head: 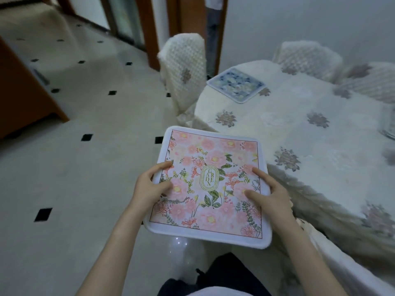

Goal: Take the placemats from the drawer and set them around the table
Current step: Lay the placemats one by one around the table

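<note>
I hold a pink floral placemat with a white border flat in front of me, above the floor, just left of the table's edge. My left hand grips its left edge, thumb on top. My right hand grips its right edge, thumb and forefinger lying on the print. A blue floral placemat lies on the far left end of the table, which is covered by a white cloth with grey flowers.
Chairs in white knitted covers stand around the table: one at the far left end, two behind it. A wooden cabinet stands at the left. Tiled floor spreads out to the left. A glass dish edge shows at far right.
</note>
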The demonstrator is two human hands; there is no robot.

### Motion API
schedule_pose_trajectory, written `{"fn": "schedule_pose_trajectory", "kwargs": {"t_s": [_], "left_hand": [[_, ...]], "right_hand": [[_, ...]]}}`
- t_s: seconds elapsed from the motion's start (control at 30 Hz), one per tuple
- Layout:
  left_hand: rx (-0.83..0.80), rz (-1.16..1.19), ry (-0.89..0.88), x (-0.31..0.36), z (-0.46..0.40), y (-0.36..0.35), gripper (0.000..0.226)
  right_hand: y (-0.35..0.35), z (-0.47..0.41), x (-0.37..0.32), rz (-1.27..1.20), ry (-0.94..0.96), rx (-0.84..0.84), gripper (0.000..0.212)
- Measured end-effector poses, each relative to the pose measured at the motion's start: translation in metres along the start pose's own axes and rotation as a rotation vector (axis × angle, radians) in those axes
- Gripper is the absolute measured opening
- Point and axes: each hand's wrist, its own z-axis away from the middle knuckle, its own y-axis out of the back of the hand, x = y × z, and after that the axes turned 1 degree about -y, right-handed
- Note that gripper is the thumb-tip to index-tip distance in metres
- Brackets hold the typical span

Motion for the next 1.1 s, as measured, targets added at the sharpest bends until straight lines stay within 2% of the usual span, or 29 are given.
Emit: {"fn": "schedule_pose_trajectory", "kwargs": {"t_s": [0.17, 0.33, 0.53, 0.7, 0.87, 1.0, 1.1], "left_hand": [[-0.179, -0.038, -0.007, 0.016, -0.066, -0.018, 0.054], [-0.289, -0.097, -0.047, 0.039, -0.136, -0.053, 0.053], [-0.397, -0.148, -0.094, 0.071, -0.229, -0.105, 0.054], [-0.489, -0.166, -0.108, 0.088, -0.310, -0.158, 0.052], [-0.605, -0.216, -0.117, 0.086, -0.371, -0.211, 0.054], [-0.748, -0.284, -0.130, 0.064, -0.426, -0.258, 0.056], [-0.795, -0.338, -0.171, 0.042, -0.457, -0.287, 0.057]], "right_hand": [[0.000, -0.020, -0.005, -0.045, -0.020, 0.156, 0.063], [0.012, -0.059, -0.016, -0.077, -0.014, 0.254, 0.063], [0.035, -0.141, -0.026, -0.027, -0.029, 0.358, 0.062], [0.055, -0.207, -0.040, -0.128, -0.069, 0.431, 0.059], [0.074, -0.260, -0.038, -0.105, -0.127, 0.533, 0.059], [0.083, -0.304, -0.022, -0.029, -0.196, 0.633, 0.062], [0.087, -0.333, -0.002, 0.039, -0.227, 0.690, 0.063]]}}
